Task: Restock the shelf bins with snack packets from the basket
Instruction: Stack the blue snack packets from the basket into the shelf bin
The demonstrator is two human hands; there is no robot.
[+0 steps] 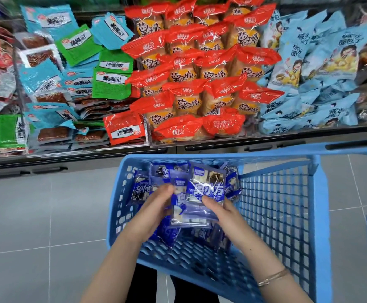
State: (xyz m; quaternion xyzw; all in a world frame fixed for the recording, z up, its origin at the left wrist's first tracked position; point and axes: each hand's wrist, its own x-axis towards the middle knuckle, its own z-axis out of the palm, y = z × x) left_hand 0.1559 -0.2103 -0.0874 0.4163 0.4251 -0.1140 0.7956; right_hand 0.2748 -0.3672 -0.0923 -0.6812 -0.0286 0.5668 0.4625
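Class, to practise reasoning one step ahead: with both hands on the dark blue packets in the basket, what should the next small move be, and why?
Probably lift the dark blue packets up out of the blue basket. The left hand and right hand grip several between them, above the loose ones. The shelf bins in view hold no matching packets, so the destination is unclear.

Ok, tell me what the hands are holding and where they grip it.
Both hold a stack of blue snack packets over the basket: the left hand grips its left edge, the right hand its lower right side.
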